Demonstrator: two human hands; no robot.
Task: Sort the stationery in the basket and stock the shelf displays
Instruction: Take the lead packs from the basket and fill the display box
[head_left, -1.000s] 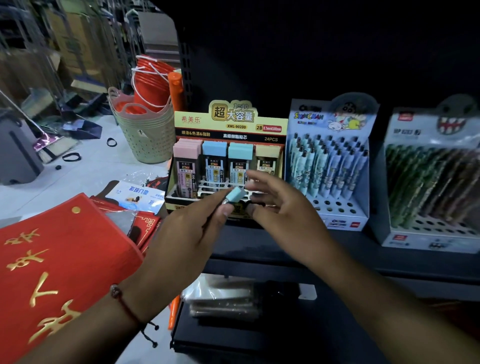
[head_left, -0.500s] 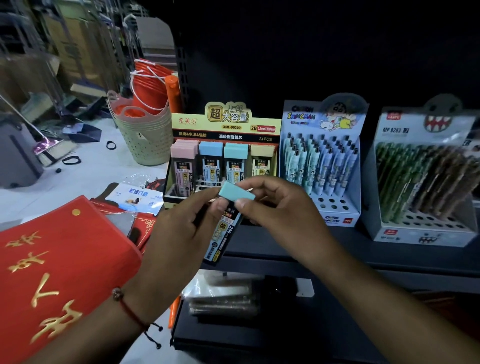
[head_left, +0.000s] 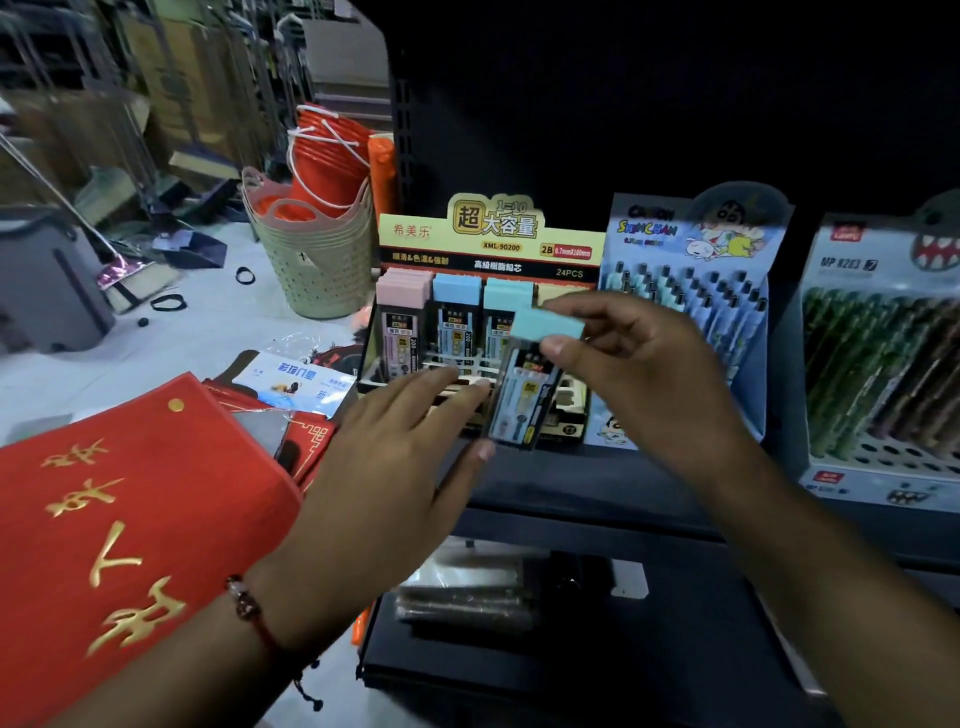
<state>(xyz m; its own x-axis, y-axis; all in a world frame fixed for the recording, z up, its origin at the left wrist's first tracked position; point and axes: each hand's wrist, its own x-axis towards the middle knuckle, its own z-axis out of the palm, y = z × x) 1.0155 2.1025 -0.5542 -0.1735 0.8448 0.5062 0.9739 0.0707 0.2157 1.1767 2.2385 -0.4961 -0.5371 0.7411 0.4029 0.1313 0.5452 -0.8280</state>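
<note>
Right hand pinched teal-capped lead case at frame centre, before yellow display box on dark shelf. Left hand lay flat, fingers straight, thumb possibly touching case's lower end; blur obscured contact.

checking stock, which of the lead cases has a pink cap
The leftmost case in the yellow display box; the others standing there show blue caps.

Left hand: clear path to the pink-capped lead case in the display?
Probably yes. The left hand is open, holding nothing, just below the display box; the pink-capped case stands uncovered at its left end. The right hand is further right.
</note>
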